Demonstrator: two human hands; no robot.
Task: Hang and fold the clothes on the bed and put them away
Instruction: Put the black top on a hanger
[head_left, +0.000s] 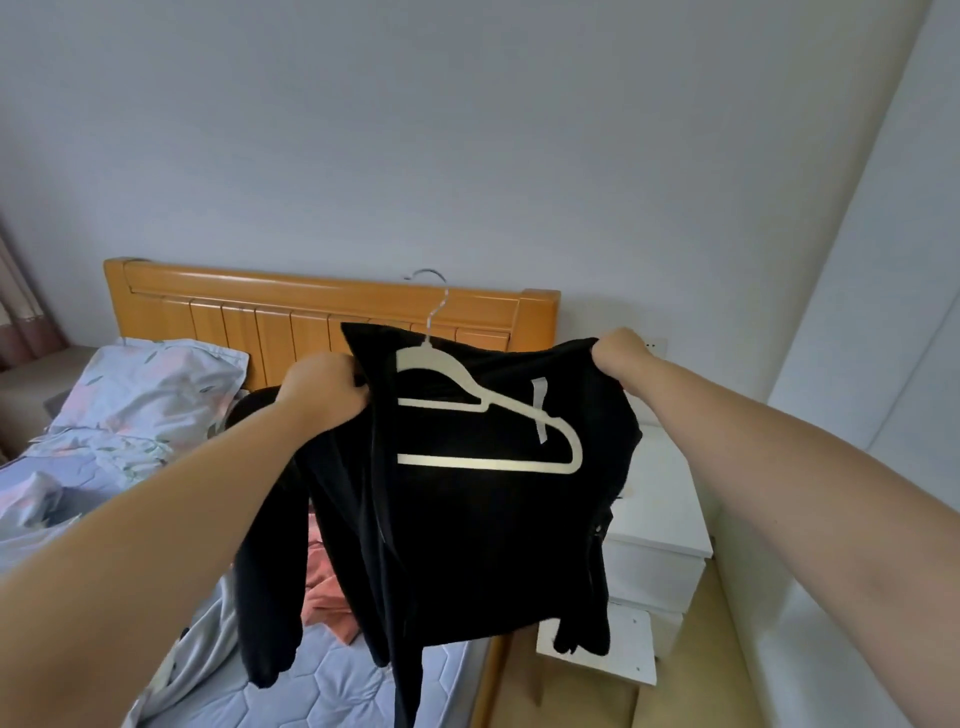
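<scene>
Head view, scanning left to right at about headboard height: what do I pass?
In order: curtain → floral pillow → left hand → white hanger → right hand. Both hands grip the black jacket, which spans the middle, so it is unplaced.

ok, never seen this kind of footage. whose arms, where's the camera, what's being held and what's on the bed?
There is no robot here. A person works with bare hands, and the single picture comes from a wide-angle camera worn on their head, looking forward and down.

The left hand grips one shoulder of a black jacket and the right hand grips the other, holding it up above the bed. A white hanger sits in the open jacket, its metal hook poking out above the collar.

On the bed lie a floral pillow by the wooden headboard and a salmon-pink garment, partly hidden behind the jacket. A white nightstand stands beside the bed.
</scene>
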